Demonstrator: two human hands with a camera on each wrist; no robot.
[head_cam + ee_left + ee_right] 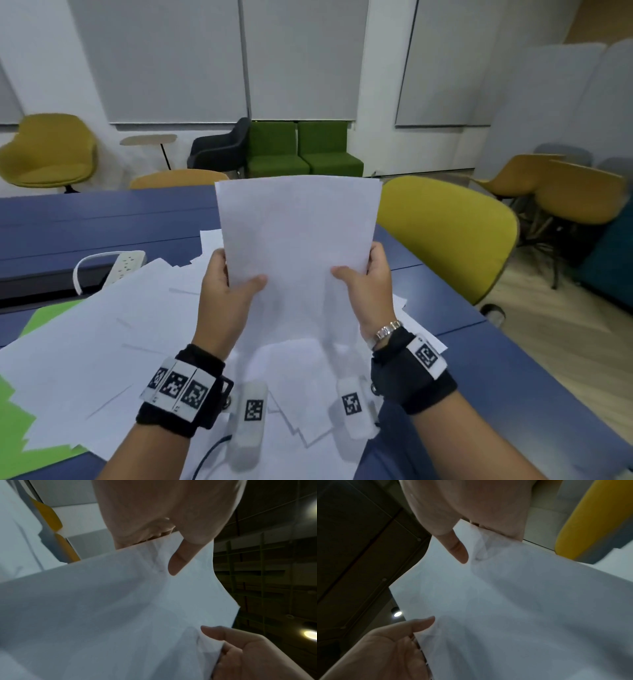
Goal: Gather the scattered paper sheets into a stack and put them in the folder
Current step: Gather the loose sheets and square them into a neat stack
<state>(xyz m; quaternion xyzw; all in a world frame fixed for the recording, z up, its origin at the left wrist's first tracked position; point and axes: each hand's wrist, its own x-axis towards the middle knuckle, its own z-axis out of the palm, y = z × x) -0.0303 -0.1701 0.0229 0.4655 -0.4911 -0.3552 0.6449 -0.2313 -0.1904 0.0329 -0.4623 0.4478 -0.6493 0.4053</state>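
Mid-frame, the left hand and right hand pinch the stack upright by its side edges, thumbs in front; loose sheets cover the bench; the folder peeks out lower left; a slack pinch could let sheets slip and fan apart.

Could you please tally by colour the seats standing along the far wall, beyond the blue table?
Yellow chair: 1
Black chair: 1
Green seats: 2
Total: 4
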